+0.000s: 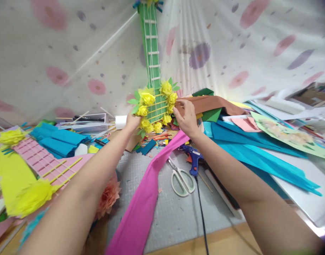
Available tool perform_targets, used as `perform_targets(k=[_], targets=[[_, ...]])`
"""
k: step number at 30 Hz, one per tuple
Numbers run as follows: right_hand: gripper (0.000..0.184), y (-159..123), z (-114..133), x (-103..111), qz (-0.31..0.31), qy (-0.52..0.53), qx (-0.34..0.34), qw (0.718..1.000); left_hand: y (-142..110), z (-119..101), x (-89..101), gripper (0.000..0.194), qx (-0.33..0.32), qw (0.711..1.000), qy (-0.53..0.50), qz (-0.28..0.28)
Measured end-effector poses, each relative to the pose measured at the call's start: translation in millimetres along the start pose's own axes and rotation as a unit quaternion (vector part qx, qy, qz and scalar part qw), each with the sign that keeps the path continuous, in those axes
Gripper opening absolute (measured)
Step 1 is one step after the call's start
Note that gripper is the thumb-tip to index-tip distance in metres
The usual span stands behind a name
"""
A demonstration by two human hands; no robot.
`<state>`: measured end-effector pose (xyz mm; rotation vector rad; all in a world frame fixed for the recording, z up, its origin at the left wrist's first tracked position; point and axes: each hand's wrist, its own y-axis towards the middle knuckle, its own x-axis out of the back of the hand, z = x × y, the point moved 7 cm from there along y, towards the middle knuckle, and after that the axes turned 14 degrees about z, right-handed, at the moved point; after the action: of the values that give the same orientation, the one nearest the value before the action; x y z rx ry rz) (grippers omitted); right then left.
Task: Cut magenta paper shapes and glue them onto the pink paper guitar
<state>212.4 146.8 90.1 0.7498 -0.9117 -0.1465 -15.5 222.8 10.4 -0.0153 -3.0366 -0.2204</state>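
A green paper guitar [154,76] stands upright at the far side of the work surface. It has white frets, white strings and yellow bars, and yellow paper flowers [146,96] with green leaves line its lower part. My left hand [133,121] grips its lower left edge, the fingertips partly hidden behind the flowers. At the lower right edge, my right hand [187,115] is closed with thumb and curled fingers beside the blooms. A magenta crepe paper strip [149,187] runs from below my right hand toward me.
White-handled scissors [182,181] and a blue glue gun [194,159] with a black cord lie on the grey cutting mat [175,216]. Blue crepe paper [263,156] and brown paper [212,102] lie at right. A pink paper guitar [42,156] is at left. A flowered curtain [98,46] hangs behind.
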Motion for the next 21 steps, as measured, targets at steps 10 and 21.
perform_targets(k=[10, 21], targets=[[0.028, -11.8, -24.8, 2.4, -0.023, 0.066, -0.069, 0.995, -0.4, -82.2, 127.7, 0.043, -0.050, 0.996, -0.077, -0.020], [0.028, -25.4, 12.5, -72.8, 0.188, -0.023, 0.023, 0.982, 7.4, 11.3, 26.2, 0.051, 0.031, 0.993, 0.098, 0.050]])
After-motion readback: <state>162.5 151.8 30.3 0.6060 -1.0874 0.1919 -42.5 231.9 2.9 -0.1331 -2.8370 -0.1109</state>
